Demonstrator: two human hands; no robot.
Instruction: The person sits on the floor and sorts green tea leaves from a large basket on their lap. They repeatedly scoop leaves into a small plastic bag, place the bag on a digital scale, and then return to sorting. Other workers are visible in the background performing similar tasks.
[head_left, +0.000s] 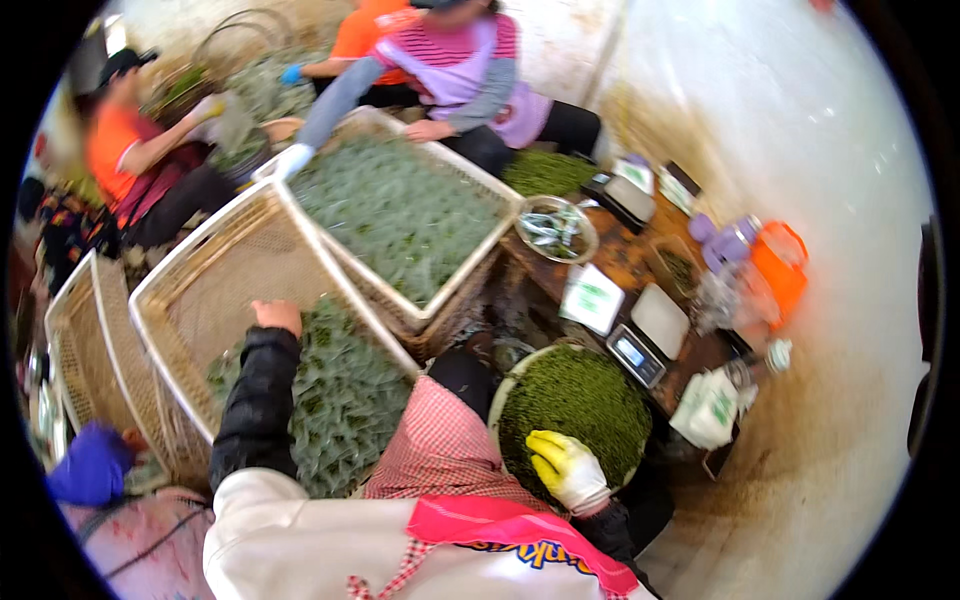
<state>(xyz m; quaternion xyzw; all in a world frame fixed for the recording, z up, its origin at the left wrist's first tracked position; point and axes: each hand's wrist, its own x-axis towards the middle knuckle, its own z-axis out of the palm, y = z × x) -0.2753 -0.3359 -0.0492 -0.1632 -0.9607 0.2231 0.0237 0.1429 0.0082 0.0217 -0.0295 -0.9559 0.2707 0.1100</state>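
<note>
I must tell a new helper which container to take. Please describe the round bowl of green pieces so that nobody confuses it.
Start from the low wooden table at the right. In front of its near end, beside the small scale, sits the round bowl. Unlike the square woven baskets of leafy sprigs, it is round, holds fine bright-green pieces, and a yellow-gloved right hand rests on it.

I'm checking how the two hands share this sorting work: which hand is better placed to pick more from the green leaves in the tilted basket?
Left, probably. The bare left hand already reaches over the green leaves in the tilted basket. The yellow-gloved right hand rests at the round tray of finer greens, on the other side.
</note>
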